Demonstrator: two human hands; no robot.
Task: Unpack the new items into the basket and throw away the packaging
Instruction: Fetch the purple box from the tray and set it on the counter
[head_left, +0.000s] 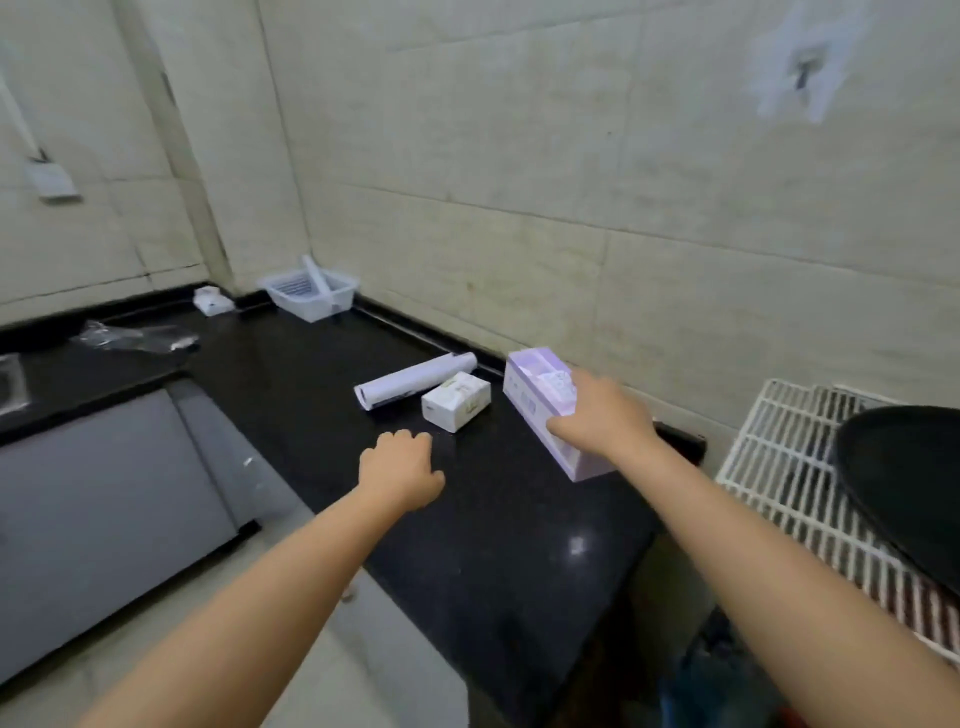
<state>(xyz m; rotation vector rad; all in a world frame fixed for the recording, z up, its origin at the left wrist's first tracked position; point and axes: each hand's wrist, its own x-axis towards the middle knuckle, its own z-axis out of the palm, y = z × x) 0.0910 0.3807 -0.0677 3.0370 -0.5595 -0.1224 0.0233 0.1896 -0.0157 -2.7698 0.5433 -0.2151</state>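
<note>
Now right hand (602, 415) clasping glossy lilac carton (540, 400); left hand (400, 467) curled, empty.

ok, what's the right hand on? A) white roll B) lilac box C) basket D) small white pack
B: the right hand has its grip on the lilac box on the black counter, thumb on its near side; the left hand holds nothing.
</note>
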